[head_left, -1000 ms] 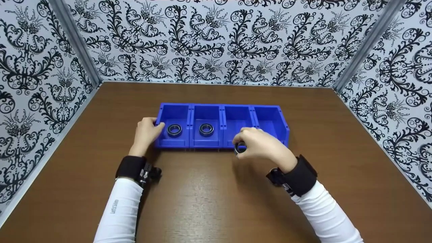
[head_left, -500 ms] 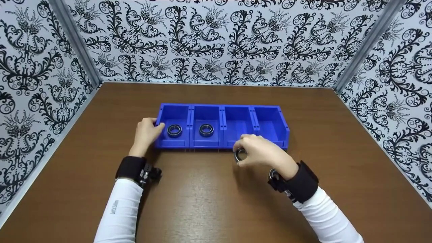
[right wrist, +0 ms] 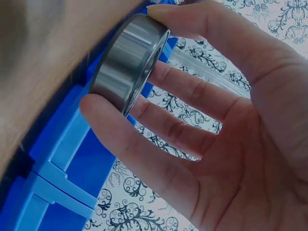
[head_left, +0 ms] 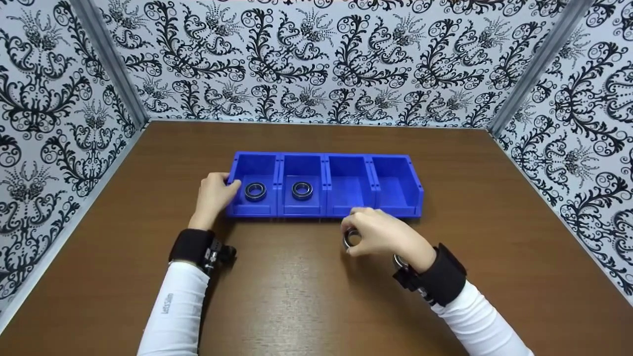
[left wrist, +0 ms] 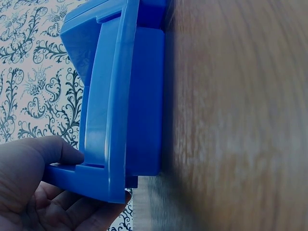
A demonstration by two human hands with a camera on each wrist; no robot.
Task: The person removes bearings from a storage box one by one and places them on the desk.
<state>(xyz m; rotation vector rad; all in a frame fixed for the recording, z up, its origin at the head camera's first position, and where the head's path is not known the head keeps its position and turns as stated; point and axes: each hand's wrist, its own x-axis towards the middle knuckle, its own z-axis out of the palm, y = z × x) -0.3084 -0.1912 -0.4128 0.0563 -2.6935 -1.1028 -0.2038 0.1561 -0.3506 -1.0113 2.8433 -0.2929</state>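
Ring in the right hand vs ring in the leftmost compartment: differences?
Support: the held ring is pinched in the right grip; the leftmost ring lies untouched.
Place: the held ring is in front of the blue bins, the leftmost ring inside one.
Head view: fingers partly cover the held ring; the leftmost ring shows whole.
Shared: both round, with open centres.

In the head view, a brown wood-grained table [head_left: 277,277] spreads below, with a pale shine of light [head_left: 289,309] at 6 o'clock. At 12 o'clock stands a white back wall [head_left: 316,59] with black scrolls (quite ornamental, I would say), and grey strips [head_left: 110,59] mark its corners at 11 and 1 o'clock. The left wall [head_left: 44,123] at 10 and right wall [head_left: 593,109] at 2 repeat this pattern.
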